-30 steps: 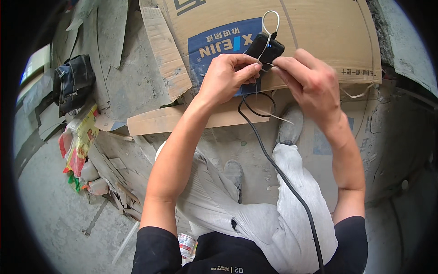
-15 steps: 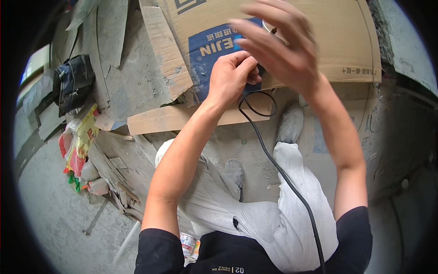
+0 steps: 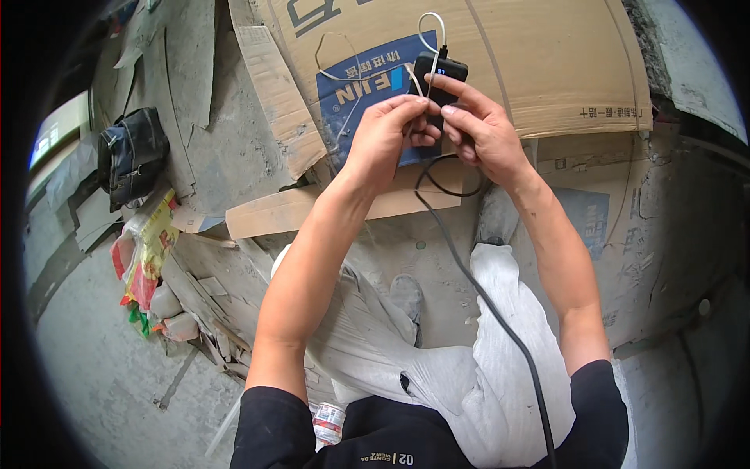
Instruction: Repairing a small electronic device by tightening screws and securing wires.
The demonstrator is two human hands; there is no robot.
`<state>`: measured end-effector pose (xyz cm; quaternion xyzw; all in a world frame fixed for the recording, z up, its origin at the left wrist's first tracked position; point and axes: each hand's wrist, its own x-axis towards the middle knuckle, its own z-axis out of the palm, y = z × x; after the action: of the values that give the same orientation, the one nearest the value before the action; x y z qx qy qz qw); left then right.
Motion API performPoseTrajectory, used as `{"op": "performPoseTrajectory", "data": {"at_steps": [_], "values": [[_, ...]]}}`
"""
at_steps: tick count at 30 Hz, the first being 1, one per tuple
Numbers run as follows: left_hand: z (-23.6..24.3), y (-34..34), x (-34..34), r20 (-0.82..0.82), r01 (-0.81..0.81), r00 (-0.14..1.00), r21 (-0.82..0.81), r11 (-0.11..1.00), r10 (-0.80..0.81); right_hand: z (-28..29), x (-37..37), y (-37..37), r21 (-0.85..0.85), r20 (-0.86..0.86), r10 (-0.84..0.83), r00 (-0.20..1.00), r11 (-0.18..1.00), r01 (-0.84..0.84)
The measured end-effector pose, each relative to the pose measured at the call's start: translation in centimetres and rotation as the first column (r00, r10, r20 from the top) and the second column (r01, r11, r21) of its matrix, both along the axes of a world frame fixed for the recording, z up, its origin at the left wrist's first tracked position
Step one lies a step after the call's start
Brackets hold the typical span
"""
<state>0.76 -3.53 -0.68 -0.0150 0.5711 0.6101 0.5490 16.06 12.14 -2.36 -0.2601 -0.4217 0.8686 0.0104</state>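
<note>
My left hand (image 3: 391,134) is pinched shut on a thin white cable (image 3: 432,31), whose upper part loops above the fingers. My right hand (image 3: 486,134) meets it fingertip to fingertip and is also closed on the cable. Just beyond the fingers, a black power bank (image 3: 451,72) with a small lit display lies on the cardboard box, partly hidden by my hands. The white loop ends in a black plug at its top edge. Below my hands a black cord (image 3: 478,289) makes a small coil, then runs down over my right leg.
A large flattened cardboard box (image 3: 555,62) spreads in front of me, with a loose cardboard strip (image 3: 289,209) along its near edge. To the left lie a dark bag (image 3: 134,156), colourful plastic bags (image 3: 150,250) and scraps. A can (image 3: 328,422) stands near my left side.
My right hand, raised and blurred before, has come down beside my left hand. The power bank and white cable loop now show clearly. My left hand stays nearly in place.
</note>
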Motion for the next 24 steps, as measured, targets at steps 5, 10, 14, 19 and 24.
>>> {"op": "performPoseTrajectory", "data": {"at_steps": [5,10,14,19,24], "values": [[-0.1,0.1,-0.5,-0.081,0.176,0.980,-0.038,0.984,-0.179,-0.3,-0.7,1.4,-0.096,-0.040,0.140,0.989,0.985,-0.143],[0.7,0.4,0.4,-0.135,0.143,0.980,-0.057,0.988,-0.150,2.6,-1.6,2.1,0.849,0.191,0.259,0.947,0.440,-0.292],[0.4,-0.4,-0.4,-0.167,0.110,0.979,-0.057,0.992,-0.118,5.9,-1.8,3.6,0.867,0.493,0.214,0.844,-0.034,-0.497],[0.3,-0.4,-0.3,-0.102,0.131,0.986,-0.015,0.991,-0.132,6.1,0.1,5.1,0.953,0.281,0.259,0.924,0.042,-0.301],[0.0,0.1,-0.5,-0.099,0.160,0.982,-0.012,0.987,-0.160,2.1,-1.3,3.5,0.915,0.152,0.189,0.970,0.344,-0.211]]}}
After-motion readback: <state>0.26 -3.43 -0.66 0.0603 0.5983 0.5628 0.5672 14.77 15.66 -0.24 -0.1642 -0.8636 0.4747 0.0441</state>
